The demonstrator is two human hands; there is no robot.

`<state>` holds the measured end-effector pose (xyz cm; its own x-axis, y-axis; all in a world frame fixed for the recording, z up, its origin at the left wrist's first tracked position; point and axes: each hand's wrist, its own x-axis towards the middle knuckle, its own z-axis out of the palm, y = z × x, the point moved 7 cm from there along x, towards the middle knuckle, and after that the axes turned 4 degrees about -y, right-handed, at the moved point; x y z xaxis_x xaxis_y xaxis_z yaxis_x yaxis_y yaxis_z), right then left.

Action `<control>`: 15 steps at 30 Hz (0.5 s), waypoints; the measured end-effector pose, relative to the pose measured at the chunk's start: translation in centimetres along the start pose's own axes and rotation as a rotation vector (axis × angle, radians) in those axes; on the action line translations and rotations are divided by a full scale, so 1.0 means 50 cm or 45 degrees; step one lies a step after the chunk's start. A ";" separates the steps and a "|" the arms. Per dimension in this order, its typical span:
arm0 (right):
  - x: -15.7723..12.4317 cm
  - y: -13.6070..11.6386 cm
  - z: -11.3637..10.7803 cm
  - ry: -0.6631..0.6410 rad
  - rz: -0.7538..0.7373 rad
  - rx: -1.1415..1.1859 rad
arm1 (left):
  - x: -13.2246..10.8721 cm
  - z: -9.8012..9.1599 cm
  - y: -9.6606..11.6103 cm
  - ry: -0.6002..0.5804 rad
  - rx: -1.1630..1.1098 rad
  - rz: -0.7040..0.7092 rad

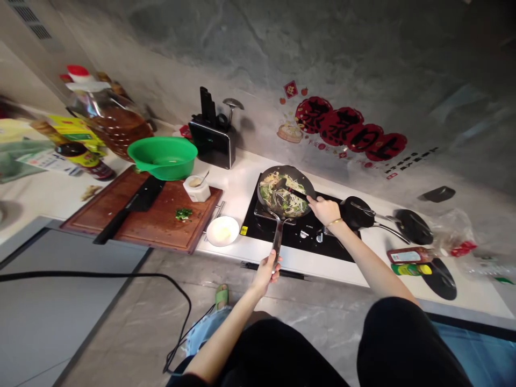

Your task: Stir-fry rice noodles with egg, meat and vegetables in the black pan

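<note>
My left hand (266, 273) is wrapped round the metal handle of a dark frying pan (308, 185), which sits on the left burner of a black gas stove (290, 236). In the pan lie bean sprouts with bits of green and pale yellow food (282, 196). My right hand (325, 209) is closed on the handle of a black spatula (297, 192), whose head rests among the sprouts. A bracelet circles my right wrist. Just left of the stove stands a white bowl (222, 231) with a little pale yellow residue inside.
A wooden cutting board (173, 226) bears a cleaver (139, 201), a green basin (163, 156), a white seasoning jar (197, 189) and chopped greens (184, 214). Behind stands a knife block (212, 142). A lidded black pot (355, 212) and several bottles (409, 255) are on the right.
</note>
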<state>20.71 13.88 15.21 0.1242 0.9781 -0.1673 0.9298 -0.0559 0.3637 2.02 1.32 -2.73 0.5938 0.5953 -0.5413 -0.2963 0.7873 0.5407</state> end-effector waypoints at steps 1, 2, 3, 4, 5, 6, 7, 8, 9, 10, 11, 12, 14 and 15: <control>0.023 0.000 0.009 -0.004 0.042 0.025 | 0.000 0.001 0.000 -0.001 -0.004 -0.005; 0.042 0.007 0.017 -0.016 0.088 0.064 | -0.001 0.001 0.000 0.004 -0.002 -0.007; 0.056 0.021 0.026 -0.036 0.133 0.111 | -0.002 0.001 0.001 0.015 0.003 -0.007; 0.064 0.040 0.033 -0.061 0.160 0.162 | -0.003 0.001 0.001 0.027 0.012 -0.006; 0.066 0.064 0.038 -0.091 0.164 0.212 | -0.003 0.001 0.002 0.034 0.018 -0.004; 0.062 0.091 0.040 -0.126 0.143 0.259 | -0.004 0.002 0.003 0.034 0.020 -0.003; 0.053 0.121 0.038 -0.162 0.104 0.302 | -0.004 0.003 0.003 0.031 0.019 -0.004; 0.039 0.152 0.031 -0.195 0.050 0.338 | -0.004 0.005 0.003 0.026 0.015 -0.006; 0.021 0.183 0.021 -0.225 -0.004 0.371 | -0.003 0.005 0.003 0.022 0.012 -0.009; 0.003 0.212 0.008 -0.244 -0.047 0.397 | -0.003 0.005 0.002 0.021 0.011 -0.010; -0.016 0.236 -0.006 -0.257 -0.086 0.406 | -0.002 0.004 0.002 0.022 0.011 -0.012; -0.032 0.253 -0.020 -0.263 -0.122 0.398 | -0.002 0.004 0.001 0.022 0.011 -0.013; -0.055 0.255 -0.033 -0.275 -0.191 0.354 | -0.001 0.003 0.000 0.020 0.007 -0.012; -0.059 0.243 -0.032 -0.269 -0.212 0.330 | 0.000 0.003 -0.001 0.020 0.005 -0.012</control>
<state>31.10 10.63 21.62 0.0076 0.9165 -0.4000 0.9968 0.0249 0.0760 2.12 1.26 -2.65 0.5847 0.5903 -0.5564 -0.2880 0.7923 0.5379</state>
